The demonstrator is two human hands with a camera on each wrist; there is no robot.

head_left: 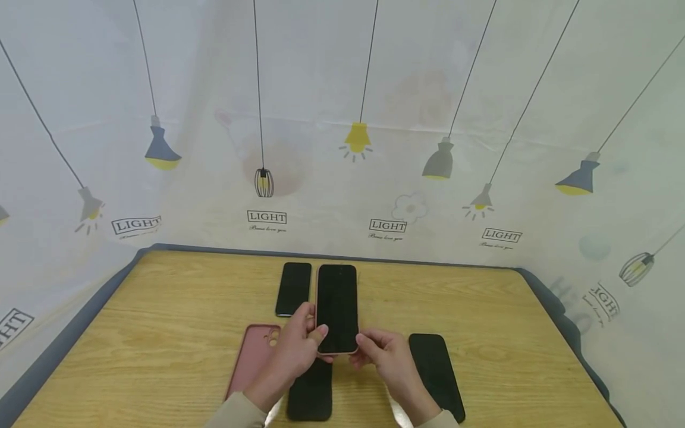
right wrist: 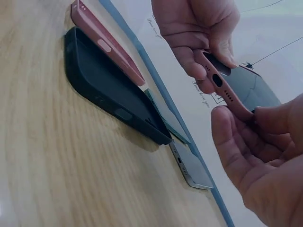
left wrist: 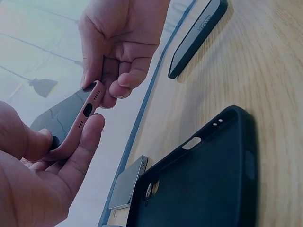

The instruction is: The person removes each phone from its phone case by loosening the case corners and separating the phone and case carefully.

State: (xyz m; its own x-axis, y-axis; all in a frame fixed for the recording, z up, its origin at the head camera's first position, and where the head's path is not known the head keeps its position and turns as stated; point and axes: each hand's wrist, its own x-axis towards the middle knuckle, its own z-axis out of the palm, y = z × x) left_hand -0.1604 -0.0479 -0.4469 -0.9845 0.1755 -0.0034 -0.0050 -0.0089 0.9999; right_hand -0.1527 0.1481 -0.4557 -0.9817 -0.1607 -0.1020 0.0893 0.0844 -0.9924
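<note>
A dark-screened phone (head_left: 337, 306) sits in a pink phone case (left wrist: 75, 135), held up by both hands, its bottom edge with port and speaker holes showing in the wrist views. My left hand (head_left: 301, 343) grips the lower left side, thumb over the front edge and fingers beneath. At the lower right corner, my right hand (head_left: 389, 356) pinches the case between thumb and fingers. Below the phone, an open black phone case (head_left: 310, 392) lies on the table, its inside facing up. Another pink phone case (head_left: 253, 356) lies to the left, partly hidden behind my left forearm.
Behind the left hand, a bare dark phone (head_left: 294, 288) lies near the table's back. A black phone-shaped item (head_left: 436, 374) lies to the right, beside my right forearm. The wooden table (head_left: 176, 309) ends at a white printed curtain (head_left: 321, 190).
</note>
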